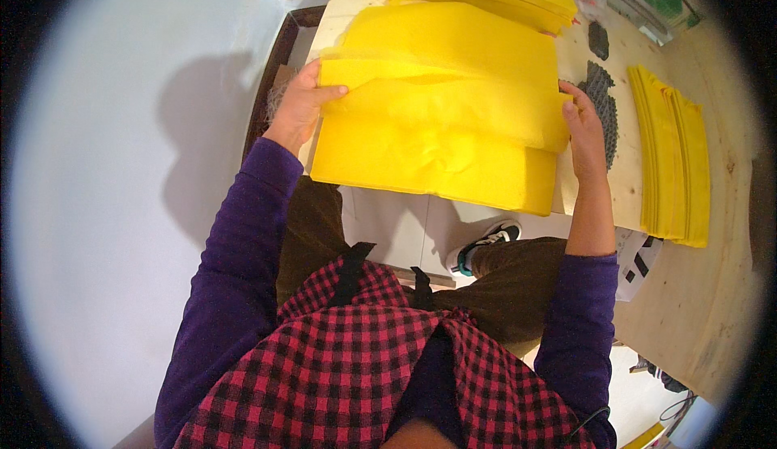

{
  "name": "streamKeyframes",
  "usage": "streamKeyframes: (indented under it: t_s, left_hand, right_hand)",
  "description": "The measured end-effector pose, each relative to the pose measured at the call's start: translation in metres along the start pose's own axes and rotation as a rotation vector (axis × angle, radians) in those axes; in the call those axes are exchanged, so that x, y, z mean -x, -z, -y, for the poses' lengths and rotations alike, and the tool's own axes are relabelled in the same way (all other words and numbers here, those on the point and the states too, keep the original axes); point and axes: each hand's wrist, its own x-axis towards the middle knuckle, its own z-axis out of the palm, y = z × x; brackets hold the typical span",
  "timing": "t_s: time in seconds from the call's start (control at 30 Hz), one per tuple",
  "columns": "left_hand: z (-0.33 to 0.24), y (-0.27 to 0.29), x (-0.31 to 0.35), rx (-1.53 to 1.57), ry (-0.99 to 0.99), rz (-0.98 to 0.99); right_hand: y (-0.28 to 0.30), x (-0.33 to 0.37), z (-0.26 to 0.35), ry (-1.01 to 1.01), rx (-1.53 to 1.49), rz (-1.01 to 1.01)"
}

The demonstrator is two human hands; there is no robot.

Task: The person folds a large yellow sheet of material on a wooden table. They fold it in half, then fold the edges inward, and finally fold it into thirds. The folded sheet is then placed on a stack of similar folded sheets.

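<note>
Checked apron (324,360) nearest me; over the near edge of the table (628,186), left hand (298,107) and right hand (588,131) each pinch a side of yellow fabric (486,113), which I judge light, floppy, best held by opposite edges

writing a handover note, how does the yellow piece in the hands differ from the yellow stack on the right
The yellow piece looks broad; the yellow stack looks narrow. The left hand and right hand hold the yellow piece by its sides; neither touches the yellow stack. Both are bright yellow.
</note>
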Motion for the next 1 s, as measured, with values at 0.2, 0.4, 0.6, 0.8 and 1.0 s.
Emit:
streamKeyframes:
  t_s: [0.2,0.4,0.6,0.8,1.0]
  left_hand:
    - [0.000,-0.003,0.002,0.051,0.013,0.022]
    - [-0.001,-0.006,0.005,0.174,0.038,-0.080]
    - [-0.001,-0.004,0.001,0.269,0.052,-0.093]
    - [0.004,0.000,0.000,0.279,0.011,-0.078]
    - [0.010,0.003,-0.001,0.281,-0.020,-0.052]
  right_hand:
    - [-0.005,0.014,0.014,0.441,0.418,-0.117]
    - [-0.034,0.032,0.033,0.712,0.656,0.060]
    - [-0.052,0.045,0.049,0.590,0.655,0.271]
    - [-0.047,0.061,0.068,0.481,0.467,0.489]
    - [-0.063,0.021,0.069,0.587,0.516,0.228]
